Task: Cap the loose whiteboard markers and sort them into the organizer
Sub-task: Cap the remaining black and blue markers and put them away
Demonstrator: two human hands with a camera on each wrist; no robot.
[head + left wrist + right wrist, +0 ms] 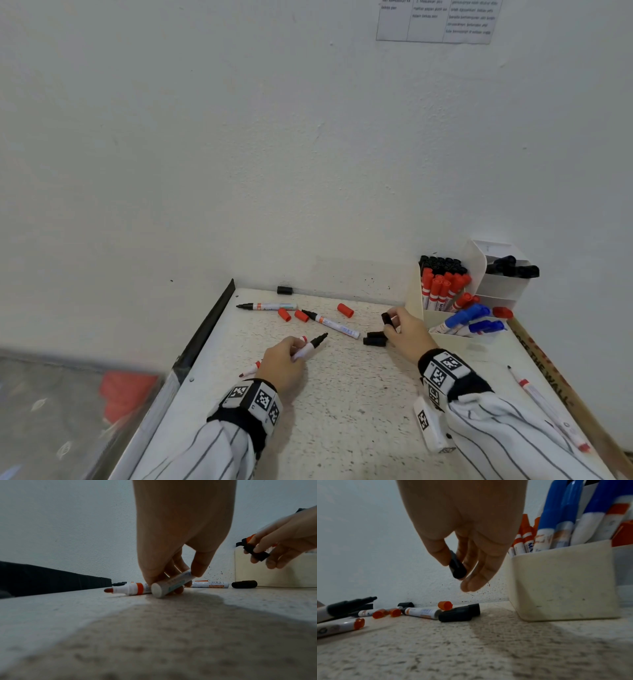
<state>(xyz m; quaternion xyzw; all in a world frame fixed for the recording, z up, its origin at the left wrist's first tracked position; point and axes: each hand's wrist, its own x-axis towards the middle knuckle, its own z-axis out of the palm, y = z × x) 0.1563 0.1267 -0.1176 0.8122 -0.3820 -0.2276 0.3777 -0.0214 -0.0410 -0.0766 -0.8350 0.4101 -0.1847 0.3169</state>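
My left hand [297,348] grips an uncapped black-tipped marker [310,346], tip pointing toward the back right. In the left wrist view its white barrel [171,585] is pinched low over the table by my left hand [178,580]. My right hand [391,324] pinches a black cap [387,318] beside the cream organizer [445,337]. The right wrist view shows that black cap [457,566] between thumb and fingers. An uncapped red marker [250,370] lies under my left hand.
Two uncapped black markers [270,306] [332,323], three red caps [284,314], and black caps [375,339] lie on the speckled table [342,411]. Another red marker [548,407] lies at the right edge. The organizer holds capped red, black and blue markers.
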